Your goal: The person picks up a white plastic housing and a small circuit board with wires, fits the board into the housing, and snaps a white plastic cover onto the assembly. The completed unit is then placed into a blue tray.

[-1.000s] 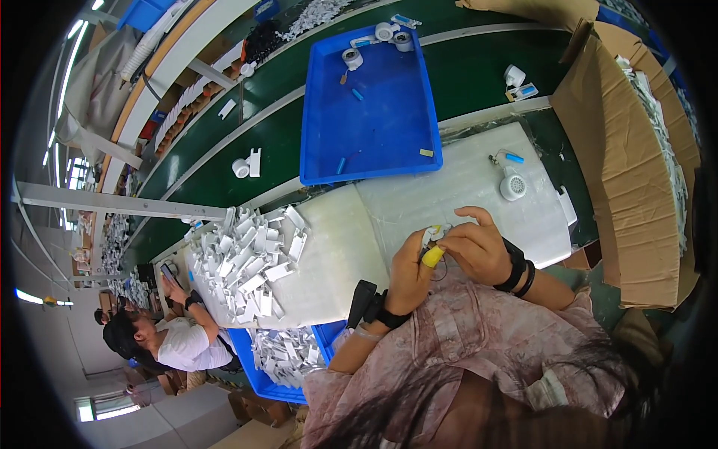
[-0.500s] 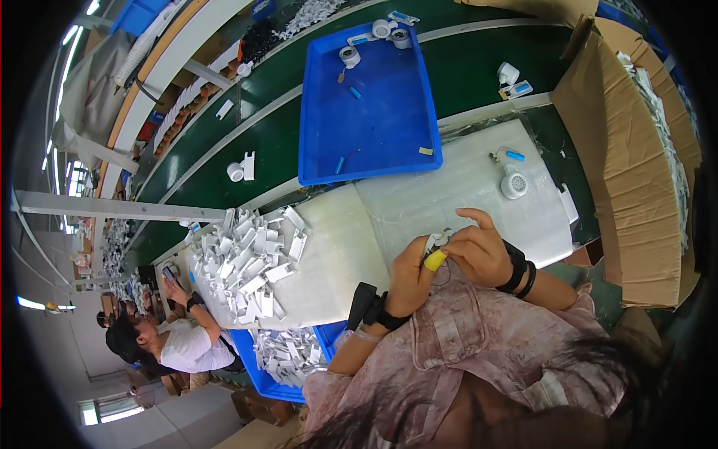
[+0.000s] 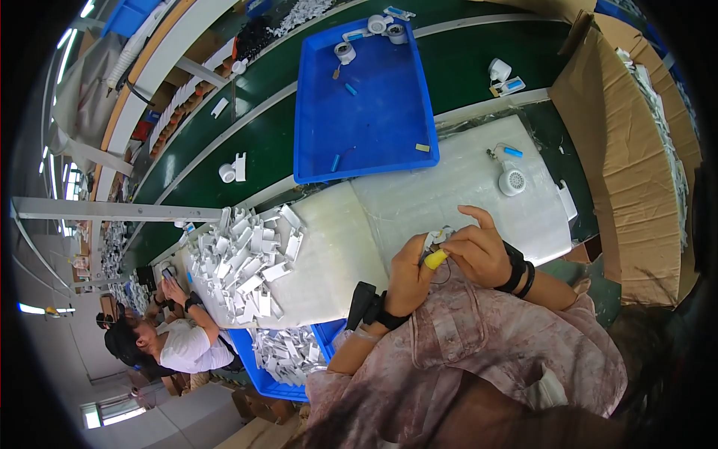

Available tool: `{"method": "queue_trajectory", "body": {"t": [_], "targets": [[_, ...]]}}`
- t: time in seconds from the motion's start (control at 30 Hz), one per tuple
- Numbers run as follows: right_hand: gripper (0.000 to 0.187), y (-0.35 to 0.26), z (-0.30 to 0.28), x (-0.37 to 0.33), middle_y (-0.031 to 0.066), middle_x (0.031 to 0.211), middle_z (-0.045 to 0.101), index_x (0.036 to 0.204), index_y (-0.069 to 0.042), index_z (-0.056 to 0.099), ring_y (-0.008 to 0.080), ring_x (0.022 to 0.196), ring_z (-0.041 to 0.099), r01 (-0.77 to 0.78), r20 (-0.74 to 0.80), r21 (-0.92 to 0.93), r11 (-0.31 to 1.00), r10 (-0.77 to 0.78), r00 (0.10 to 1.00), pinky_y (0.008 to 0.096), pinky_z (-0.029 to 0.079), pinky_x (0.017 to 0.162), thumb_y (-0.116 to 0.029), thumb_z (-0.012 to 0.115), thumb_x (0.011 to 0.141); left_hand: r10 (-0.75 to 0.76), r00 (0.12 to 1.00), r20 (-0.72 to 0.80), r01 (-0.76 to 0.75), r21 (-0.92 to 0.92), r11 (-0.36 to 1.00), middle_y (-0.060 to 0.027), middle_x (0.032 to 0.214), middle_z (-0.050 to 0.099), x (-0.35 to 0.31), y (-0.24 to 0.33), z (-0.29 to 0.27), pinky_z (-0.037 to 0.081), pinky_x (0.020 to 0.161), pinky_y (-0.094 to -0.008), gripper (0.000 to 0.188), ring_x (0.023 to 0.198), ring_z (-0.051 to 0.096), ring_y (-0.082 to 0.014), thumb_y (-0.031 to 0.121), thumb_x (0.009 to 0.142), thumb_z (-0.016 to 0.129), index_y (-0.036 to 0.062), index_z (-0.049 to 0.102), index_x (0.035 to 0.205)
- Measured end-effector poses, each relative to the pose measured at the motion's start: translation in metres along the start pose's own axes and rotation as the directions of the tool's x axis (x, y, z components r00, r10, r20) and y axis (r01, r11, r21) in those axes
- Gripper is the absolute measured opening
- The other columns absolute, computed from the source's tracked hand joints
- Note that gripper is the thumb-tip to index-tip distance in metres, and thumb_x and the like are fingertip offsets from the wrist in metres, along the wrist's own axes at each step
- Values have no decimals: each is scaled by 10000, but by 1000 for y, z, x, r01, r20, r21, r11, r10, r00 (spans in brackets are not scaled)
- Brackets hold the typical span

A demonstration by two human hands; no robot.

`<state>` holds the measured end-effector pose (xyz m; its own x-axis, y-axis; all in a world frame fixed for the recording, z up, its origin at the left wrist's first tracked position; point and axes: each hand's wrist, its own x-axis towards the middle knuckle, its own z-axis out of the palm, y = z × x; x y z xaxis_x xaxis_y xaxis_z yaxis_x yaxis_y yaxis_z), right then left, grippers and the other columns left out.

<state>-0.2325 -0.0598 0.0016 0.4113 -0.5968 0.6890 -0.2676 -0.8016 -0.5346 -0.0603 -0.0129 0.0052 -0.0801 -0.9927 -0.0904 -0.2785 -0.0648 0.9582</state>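
Note:
In front of my chest, my left hand (image 3: 408, 275) is closed around a small white plastic part (image 3: 438, 237). My right hand (image 3: 480, 256) meets it from the other side, with thumb and fingers pinched on the same part and the index finger raised. A bright yellow piece (image 3: 434, 260) shows between the two hands, just below the part; whether it is a finger cover or a separate thing I cannot tell. A thin dark wire loops beneath it. On the padded mat beyond my hands lies a round white fan-like unit (image 3: 512, 181) wired to a blue cell (image 3: 512, 151).
A blue tray (image 3: 365, 112) holds a few white units and blue cells. White plastic housings (image 3: 250, 258) are heaped on the left of the mat, above a blue bin (image 3: 288, 355) of more. A cardboard box (image 3: 628, 165) stands at right. A co-worker (image 3: 194, 344) sits far left.
My hands stay together on the white part with only a slight shift of the fingers. The whole view has moved a little, so the tray and mat appear slightly further left.

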Motion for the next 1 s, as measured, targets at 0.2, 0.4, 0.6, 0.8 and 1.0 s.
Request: {"method": "queue_trajectory", "body": {"t": [0.2,0.4,0.6,0.8,1.0], "targets": [[177,2,3,0,49,743,589,839,-34,622,200,656,581,20,-19,-33,999,-20,1000,491,467,952,8,731,705,109,994,-2,-109,86,990,-199,1025,629,1,2,-2,505,783,-364,280,909,634,-364,33,879,567,0,575,1157],[169,2,3,-3,39,706,593,854,-45,625,200,630,576,-15,-51,22,1000,16,999,463,471,938,2,736,736,98,995,-5,-97,56,994,-164,921,642,0,-1,-4,499,723,-317,233,810,643,-259,74,921,545,2,577,1141],[242,20,5,-15,112,1053,609,1116,-13,581,182,940,582,-355,18,358,864,373,927,343,427,949,-69,598,881,29,990,140,26,-370,929,-39,914,652,3,-2,-11,456,636,-221,215,693,559,-76,160,986,481,5,561,1112],[226,31,27,-28,52,1057,600,1129,1,584,89,955,539,-738,496,625,253,602,626,258,460,806,-141,521,965,-52,991,122,88,-314,945,-46,867,631,3,8,-6,463,625,-218,175,692,563,-72,110,956,537,-4,543,1088],[133,26,18,-16,119,938,604,973,-12,620,210,825,593,-526,115,354,773,522,845,275,462,744,-82,616,859,-67,998,-10,61,-300,952,-55,865,632,2,-11,-7,482,675,-234,166,737,592,-89,72,931,588,-10,534,1064]]}}
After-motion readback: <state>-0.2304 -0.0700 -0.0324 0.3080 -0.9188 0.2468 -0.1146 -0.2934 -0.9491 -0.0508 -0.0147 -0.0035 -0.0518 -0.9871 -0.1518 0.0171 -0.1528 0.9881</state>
